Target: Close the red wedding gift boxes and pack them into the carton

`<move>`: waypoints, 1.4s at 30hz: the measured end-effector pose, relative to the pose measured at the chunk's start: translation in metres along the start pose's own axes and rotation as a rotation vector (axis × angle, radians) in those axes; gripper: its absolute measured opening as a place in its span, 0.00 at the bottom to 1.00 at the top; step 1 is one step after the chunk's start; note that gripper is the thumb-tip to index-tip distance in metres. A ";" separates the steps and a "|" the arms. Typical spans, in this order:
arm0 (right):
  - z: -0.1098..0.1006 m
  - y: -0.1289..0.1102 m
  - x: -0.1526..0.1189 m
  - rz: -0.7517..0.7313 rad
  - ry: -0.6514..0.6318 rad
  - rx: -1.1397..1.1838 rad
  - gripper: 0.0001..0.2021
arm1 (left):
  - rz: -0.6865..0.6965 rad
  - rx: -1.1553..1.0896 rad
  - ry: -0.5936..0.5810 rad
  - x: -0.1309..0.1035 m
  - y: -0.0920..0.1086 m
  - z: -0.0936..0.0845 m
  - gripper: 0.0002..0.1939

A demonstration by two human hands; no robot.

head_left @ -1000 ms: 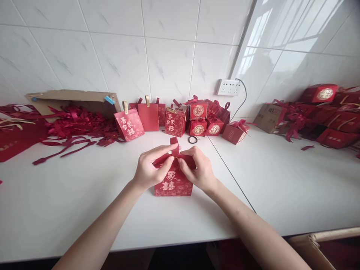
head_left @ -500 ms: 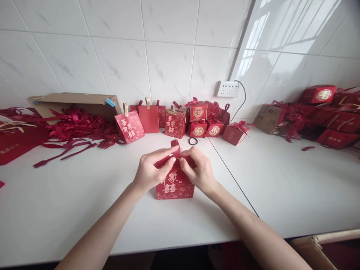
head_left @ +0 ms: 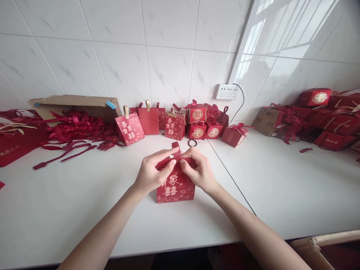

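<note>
A red gift box [head_left: 174, 187] with gold characters stands upright on the white table [head_left: 70, 195], in the middle in front of me. A dark red ribbon [head_left: 176, 150] loops up from its top. My left hand [head_left: 152, 172] pinches the ribbon from the left at the box's top edge. My right hand [head_left: 198, 170] pinches it from the right, fingertips almost touching those of the left. The box's upper part is hidden behind my fingers.
A heap of loose red ribbons [head_left: 75, 127] lies at back left beside a flat cardboard box [head_left: 75, 103]. Several finished red boxes [head_left: 197, 122] line the wall, with a black hair tie [head_left: 192, 143] before them. More red boxes [head_left: 326, 120] pile at the right; a wall socket [head_left: 226, 91] is above.
The box and my hands sit slightly lower in view as the camera tilted. My fingers have kept working the ribbon at the box's top, with little other movement.
</note>
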State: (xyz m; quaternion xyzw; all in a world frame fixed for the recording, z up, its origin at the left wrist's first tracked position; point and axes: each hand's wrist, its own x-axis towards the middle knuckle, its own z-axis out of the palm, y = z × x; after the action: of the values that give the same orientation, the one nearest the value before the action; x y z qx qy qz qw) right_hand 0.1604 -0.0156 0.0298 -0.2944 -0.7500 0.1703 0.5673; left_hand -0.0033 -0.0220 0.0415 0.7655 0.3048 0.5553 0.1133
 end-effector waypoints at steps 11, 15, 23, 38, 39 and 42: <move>-0.001 0.000 0.001 -0.004 -0.011 0.003 0.05 | -0.048 -0.051 -0.038 -0.001 -0.001 0.000 0.19; -0.003 -0.001 0.002 0.011 -0.037 -0.004 0.04 | -0.213 -0.199 -0.044 -0.003 -0.003 -0.001 0.25; -0.002 0.000 0.000 -0.037 -0.031 -0.007 0.04 | -0.294 -0.304 0.016 -0.004 0.000 0.004 0.18; -0.013 0.027 0.009 0.281 0.166 0.348 0.08 | -0.326 -0.259 -0.107 -0.009 -0.020 0.010 0.32; -0.016 0.034 0.010 0.331 0.247 0.456 0.09 | -0.316 -0.212 -0.121 -0.012 -0.022 0.012 0.35; -0.022 0.054 0.014 0.425 0.408 0.697 0.11 | -0.261 -0.038 -0.079 -0.017 -0.025 0.017 0.38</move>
State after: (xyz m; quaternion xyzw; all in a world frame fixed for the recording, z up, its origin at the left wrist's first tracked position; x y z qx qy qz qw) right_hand 0.1918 0.0329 0.0151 -0.2608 -0.4437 0.4638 0.7211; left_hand 0.0002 -0.0091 0.0097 0.7382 0.3865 0.5109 0.2112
